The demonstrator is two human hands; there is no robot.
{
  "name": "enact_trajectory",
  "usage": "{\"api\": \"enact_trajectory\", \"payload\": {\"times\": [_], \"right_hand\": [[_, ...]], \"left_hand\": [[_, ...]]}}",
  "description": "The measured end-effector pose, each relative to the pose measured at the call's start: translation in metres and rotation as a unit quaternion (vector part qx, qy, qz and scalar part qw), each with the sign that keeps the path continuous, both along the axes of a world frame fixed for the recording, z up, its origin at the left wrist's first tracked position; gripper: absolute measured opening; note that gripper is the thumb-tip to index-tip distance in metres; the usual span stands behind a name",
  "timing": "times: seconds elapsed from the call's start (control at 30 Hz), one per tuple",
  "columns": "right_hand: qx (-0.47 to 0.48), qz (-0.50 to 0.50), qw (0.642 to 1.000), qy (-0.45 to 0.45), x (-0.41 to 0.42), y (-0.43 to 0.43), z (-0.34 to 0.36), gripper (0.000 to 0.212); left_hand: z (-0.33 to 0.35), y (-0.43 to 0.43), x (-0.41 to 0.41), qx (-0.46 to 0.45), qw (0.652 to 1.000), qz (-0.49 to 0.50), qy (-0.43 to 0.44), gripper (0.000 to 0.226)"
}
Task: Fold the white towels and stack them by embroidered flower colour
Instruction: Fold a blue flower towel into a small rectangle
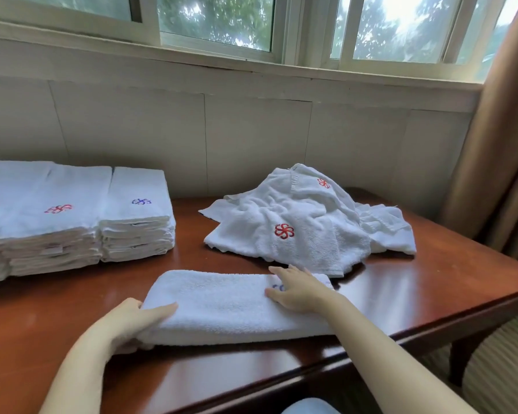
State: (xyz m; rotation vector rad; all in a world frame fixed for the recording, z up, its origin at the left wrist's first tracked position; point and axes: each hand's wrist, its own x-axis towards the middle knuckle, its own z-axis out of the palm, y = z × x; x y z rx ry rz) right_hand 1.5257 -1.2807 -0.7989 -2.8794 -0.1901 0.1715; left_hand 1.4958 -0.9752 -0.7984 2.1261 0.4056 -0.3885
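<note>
White terry towel (222,306), folded to a long strip, lies near the table's (431,288) front edge. Our left hand (132,318) grips its left end, we judge for the next fold. Our right hand (296,291) lies flat, fingers spread, pinning it (blue flower (277,287) half covered). Left sits the blue stack (138,210), behind it the heap (305,222).

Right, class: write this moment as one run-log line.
left hand: grips towel end | right hand: presses towel | pile: unfolded

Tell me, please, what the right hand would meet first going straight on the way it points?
Probably the blue-flower stack, after the right hand leaves the folded towel it rests on and crosses bare table; depth is unclear.
</note>
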Motion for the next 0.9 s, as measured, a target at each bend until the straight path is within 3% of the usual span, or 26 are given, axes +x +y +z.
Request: {"api": "enact_trajectory", "payload": {"times": [0.03,0.1,0.2,0.3,0.4,0.5,0.57,0.67,0.8,0.9], "right_hand": [[0.020,0.010,1.000,0.022,0.005,0.008,0.003,0.067],[0.033,0.023,0.999,0.037,0.017,0.024,0.010,0.076],[0.041,0.025,0.996,0.079,0.033,0.042,0.017,0.079],[0.107,0.019,0.980,0.170,0.041,0.055,0.016,0.075],[0.227,0.030,0.953,0.199,0.043,0.066,0.008,0.070],[0.331,0.030,0.920,0.207,0.044,0.072,0.005,0.067],[0.395,0.031,0.885,0.243,0.043,0.074,0.007,0.063],[0.461,0.064,0.829,0.310,0.036,0.081,0.010,0.049],[0.473,0.074,0.835,0.273,0.033,0.108,0.003,0.023],[0.511,0.032,0.816,0.268,0.033,0.123,0.004,0.029]], "left_hand": [[0.000,0.002,-0.004,-0.053,0.999,-0.010,0.000,0.070],[-0.006,0.002,-0.001,-0.115,0.988,0.052,-0.092,0.073],[-0.013,0.002,0.010,-0.064,0.933,0.260,-0.242,0.080],[-0.011,0.000,0.016,-0.124,0.891,0.369,-0.235,0.072],[-0.011,-0.005,0.014,-0.220,0.909,0.300,-0.190,0.081],[-0.013,-0.007,0.007,-0.157,0.966,0.158,-0.130,0.077],[-0.012,-0.004,0.008,-0.189,0.965,0.136,-0.123,0.062],[-0.011,-0.003,0.010,-0.190,0.950,0.160,-0.189,0.046],[-0.007,0.001,0.007,-0.230,0.927,0.187,-0.229,0.040],[-0.003,0.010,0.001,-0.256,0.942,0.128,-0.174,0.052]]}}
